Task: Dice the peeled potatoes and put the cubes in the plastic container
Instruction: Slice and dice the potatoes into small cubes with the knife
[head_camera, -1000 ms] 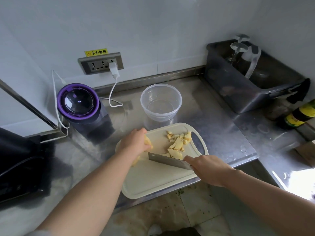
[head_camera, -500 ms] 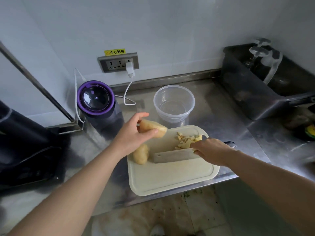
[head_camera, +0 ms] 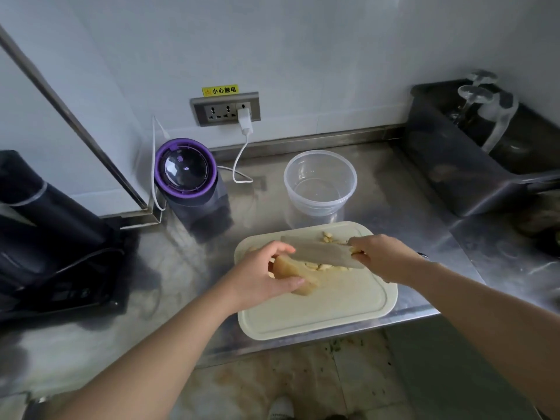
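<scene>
Dicing reads as partway done, judged from what lies on the cutting board [head_camera: 318,316].

Nearest you, your left hand [head_camera: 260,278] curls round a peeled potato chunk [head_camera: 298,277], thumb on the near side and fingers over the top. Whether the chunk rests on the board or hangs just above it, I cannot tell.

Your right hand [head_camera: 386,257] is clenched on the handle of the cleaver [head_camera: 321,252]; the handle itself is hidden inside the fist. The blade lies tilted with its flat face showing, and its far end reaches across to your left fingertips. Contact there is unclear.

Between your hands, under the blade, sits a small pile of cut potato pieces [head_camera: 318,266]. A few more pieces [head_camera: 328,237] show just past the blade's far edge. Shapes look irregular.

Beyond both hands, just off the board's far edge, the plastic container [head_camera: 319,183] stands upright with its lid off. No potato shows inside it, so no transfer has been made yet.

Left to do, as I judge it: cut down the chunk in your left hand, then move every cube into the container.

Farther out, beyond your left hand, stands a purple-lidded appliance [head_camera: 185,169].
</scene>
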Demonstrator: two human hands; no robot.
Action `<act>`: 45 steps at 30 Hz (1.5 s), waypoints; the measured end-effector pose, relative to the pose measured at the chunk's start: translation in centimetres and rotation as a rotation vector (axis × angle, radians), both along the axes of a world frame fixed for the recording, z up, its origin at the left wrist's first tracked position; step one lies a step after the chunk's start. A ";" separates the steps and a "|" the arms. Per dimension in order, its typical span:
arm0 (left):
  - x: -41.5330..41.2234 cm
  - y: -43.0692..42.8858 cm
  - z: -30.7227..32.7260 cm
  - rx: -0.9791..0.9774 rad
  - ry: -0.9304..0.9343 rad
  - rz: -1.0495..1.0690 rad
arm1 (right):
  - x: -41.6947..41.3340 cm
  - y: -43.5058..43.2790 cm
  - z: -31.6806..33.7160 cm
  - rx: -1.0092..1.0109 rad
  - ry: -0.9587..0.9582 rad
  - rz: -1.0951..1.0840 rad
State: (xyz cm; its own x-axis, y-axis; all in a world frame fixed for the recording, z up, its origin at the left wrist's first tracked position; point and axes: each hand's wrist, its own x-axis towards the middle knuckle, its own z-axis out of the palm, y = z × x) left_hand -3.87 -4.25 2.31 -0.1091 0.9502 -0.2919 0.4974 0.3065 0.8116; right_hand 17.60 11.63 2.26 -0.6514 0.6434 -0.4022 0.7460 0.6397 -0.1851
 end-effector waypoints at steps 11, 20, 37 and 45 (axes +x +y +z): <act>4.0 1.2 -4.3 -0.242 0.116 -0.016 | 6.0 -1.3 0.2 0.222 0.148 -0.429; 4.0 2.0 -5.2 -0.421 -0.317 0.222 | 4.0 -3.6 -1.8 0.147 0.024 -0.560; 6.0 2.6 -5.2 -0.407 -0.721 0.480 | 3.4 -3.9 -2.3 0.167 0.048 -0.388; 4.6 3.9 -5.1 -0.371 -0.582 0.347 | 4.1 -3.9 -1.0 0.246 0.164 -0.284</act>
